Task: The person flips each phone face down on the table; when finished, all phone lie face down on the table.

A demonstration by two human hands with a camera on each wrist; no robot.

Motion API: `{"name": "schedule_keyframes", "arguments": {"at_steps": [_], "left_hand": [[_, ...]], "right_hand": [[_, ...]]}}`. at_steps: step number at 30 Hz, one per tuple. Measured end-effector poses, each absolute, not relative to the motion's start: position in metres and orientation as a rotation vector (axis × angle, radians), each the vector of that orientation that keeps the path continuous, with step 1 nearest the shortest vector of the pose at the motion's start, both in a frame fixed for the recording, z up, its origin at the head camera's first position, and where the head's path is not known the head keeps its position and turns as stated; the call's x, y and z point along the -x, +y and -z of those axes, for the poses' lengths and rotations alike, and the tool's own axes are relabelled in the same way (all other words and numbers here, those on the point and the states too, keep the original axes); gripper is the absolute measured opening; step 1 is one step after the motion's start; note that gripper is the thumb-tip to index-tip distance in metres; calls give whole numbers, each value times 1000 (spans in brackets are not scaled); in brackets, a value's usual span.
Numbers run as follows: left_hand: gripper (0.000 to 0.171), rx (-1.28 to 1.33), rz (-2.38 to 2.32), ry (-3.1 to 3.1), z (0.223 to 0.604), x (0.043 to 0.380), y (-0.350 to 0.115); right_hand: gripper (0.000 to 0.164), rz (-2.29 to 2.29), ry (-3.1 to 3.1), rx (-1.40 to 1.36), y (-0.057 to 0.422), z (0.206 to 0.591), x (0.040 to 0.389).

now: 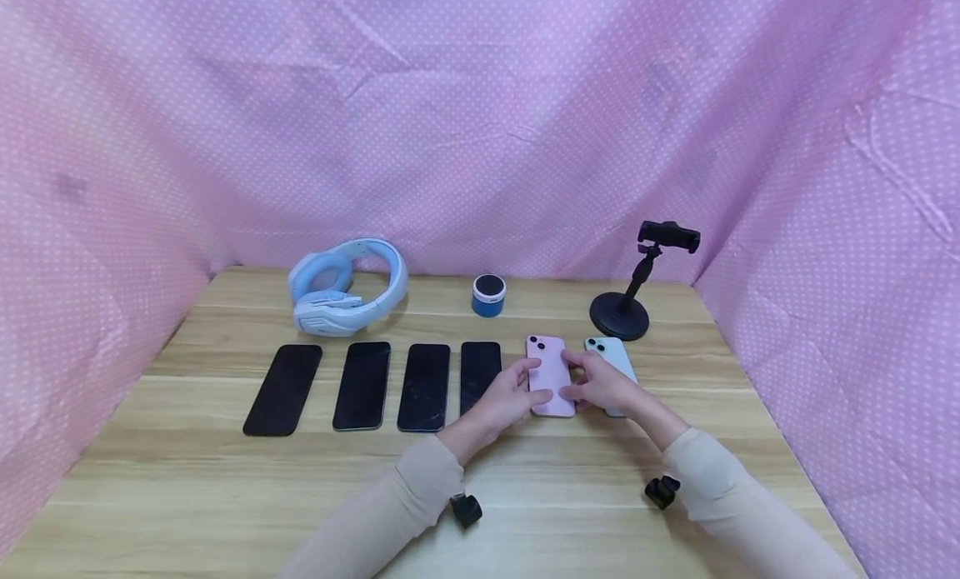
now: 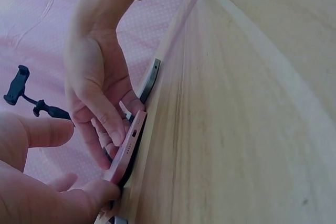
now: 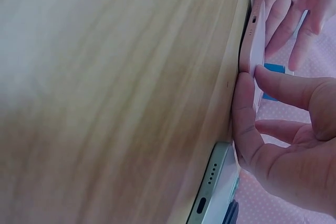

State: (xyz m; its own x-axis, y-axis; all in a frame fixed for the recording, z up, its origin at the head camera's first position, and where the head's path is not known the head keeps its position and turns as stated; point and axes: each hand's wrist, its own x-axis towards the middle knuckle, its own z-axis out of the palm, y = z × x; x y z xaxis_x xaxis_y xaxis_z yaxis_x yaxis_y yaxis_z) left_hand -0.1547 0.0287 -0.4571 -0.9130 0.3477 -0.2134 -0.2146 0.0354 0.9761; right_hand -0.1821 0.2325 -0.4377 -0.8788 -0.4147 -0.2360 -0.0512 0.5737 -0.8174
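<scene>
A pink phone lies back side up, its two camera lenses at the far left corner. My left hand holds its left side, with thumb and fingertips at the edge. On the other side my right hand pinches the right edge, thumb on the back and a finger at the rim in the right wrist view. Whether the phone rests flat or is slightly raised, I cannot tell. A pale mint phone, also back up, lies partly hidden beneath my right hand. Just left of my left hand is a dark-screened phone.
Several black-screened phones, such as the leftmost one, form a row on the wooden table. Behind stand light blue headphones, a small blue speaker and a black phone stand. Pink dotted cloth surrounds the table.
</scene>
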Motion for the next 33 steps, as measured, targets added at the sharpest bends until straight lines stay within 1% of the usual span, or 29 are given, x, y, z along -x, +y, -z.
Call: {"name": "schedule_keyframes", "arguments": {"at_steps": [10, 24, 29, 33], "left_hand": [[62, -147, -1927, 1920, 455, 152, 31], [60, -192, -1876, 1953, 454, 153, 27], [62, -281, -1794, 2039, 444, 153, 20], [66, -421, -1780, 2120, 426, 155, 1]], "right_hand": [[73, 1243, 2381, 367, 232, 438, 185], [75, 1223, 2381, 324, 233, 438, 186], [74, 1176, 2520, 407, 234, 428, 185], [69, 1258, 2649, 507, 232, 416, 185]]}}
